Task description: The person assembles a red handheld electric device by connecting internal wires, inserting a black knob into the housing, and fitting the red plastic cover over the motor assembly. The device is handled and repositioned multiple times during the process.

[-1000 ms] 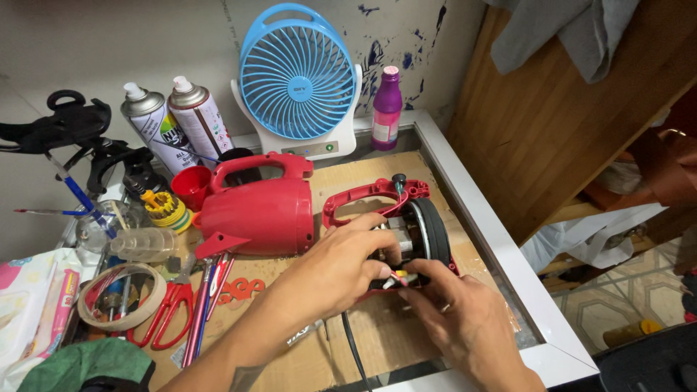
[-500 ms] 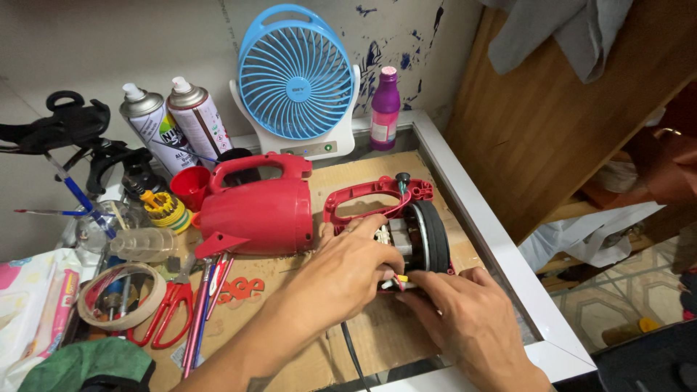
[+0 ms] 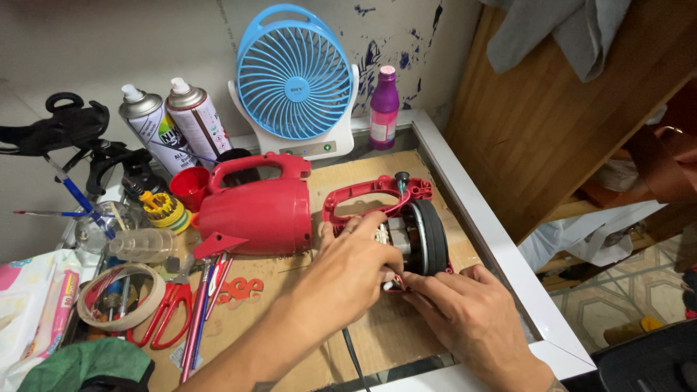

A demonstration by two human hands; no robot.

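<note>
Both hands have closed in on the lower edge of the opened casing since a second ago, the left sliding further over the motor while the bench around them is unchanged. At the far left of the bench, a roll of tape (image 3: 120,296) lies beside red-handled scissors (image 3: 168,313), with two spray cans (image 3: 174,125) standing against the wall behind. A red housing shell (image 3: 255,209) with a carrying handle rests on its side on the cardboard sheet (image 3: 377,341) that covers the worktop. Behind it stands a blue desk fan (image 3: 294,76), and next to that a purple bottle (image 3: 384,107). Right of centre, the opened red casing (image 3: 377,194) with its exposed motor (image 3: 404,236) and black round end lies on the cardboard, near the white table edge (image 3: 479,218). The left hand (image 3: 352,272) is draped over the motor, fingers curled down on it. The right hand (image 3: 465,312) pinches a small part at the casing's lower edge, touching the left hand's fingertips; what it grasps cannot be told.
</note>
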